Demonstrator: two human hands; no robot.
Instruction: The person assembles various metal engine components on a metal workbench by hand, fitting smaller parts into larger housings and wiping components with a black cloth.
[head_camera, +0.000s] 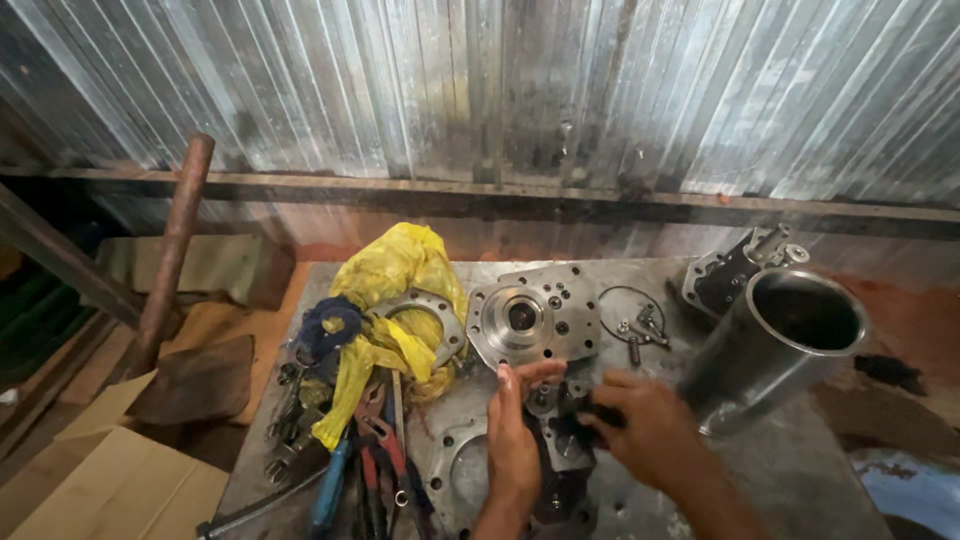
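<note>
My left hand (513, 437) rests against the left side of a dark, oily metal pump body (562, 455) on the steel workbench (800, 470), thumb stretched over its top. My right hand (645, 425) grips the part's upper right side, fingers curled on a black piece. Just behind the hands lies a square metal cover plate (533, 317) with a round bore and several bolt holes.
A large steel cylinder (775, 345) lies tilted at the right, with a dark housing (735, 268) behind it. A thin O-ring, spring and small fittings (637, 322) lie near the plate. A yellow cloth (395, 300), ring flange, pliers and wrenches (370, 460) crowd the left. Cardboard (110, 480) sits beside the bench.
</note>
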